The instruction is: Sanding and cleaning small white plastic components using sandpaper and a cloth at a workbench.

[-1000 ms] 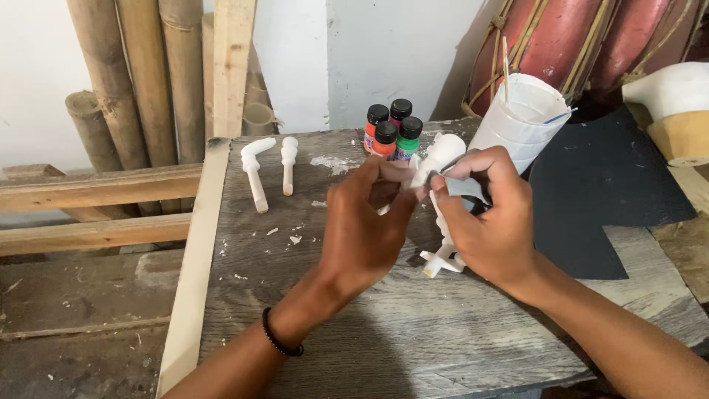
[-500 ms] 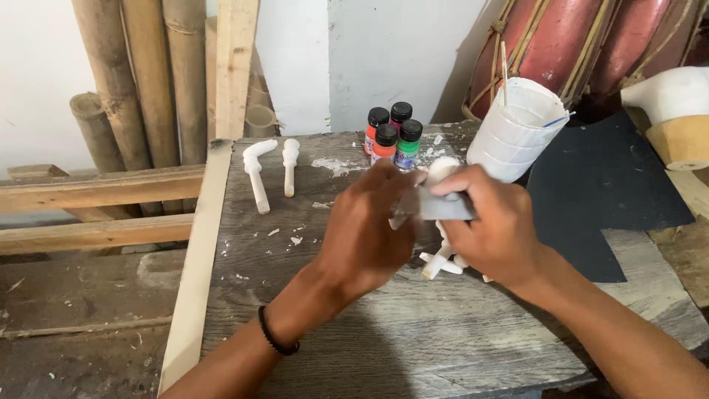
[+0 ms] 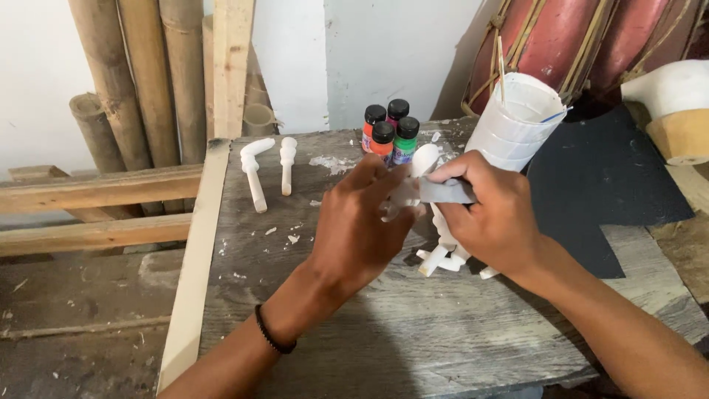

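Both hands grip a white carved figure: left hand steadying, right hand pressing grey sandpaper.

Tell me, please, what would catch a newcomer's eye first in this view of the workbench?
Both hands meet mid-table: the left hand steadies a white figure, while the right hand presses a grey sheet of sandpaper against it. Just behind stand four small paint bottles with black caps, beside a white cup. Two white carved pegs lie at the table's far left.
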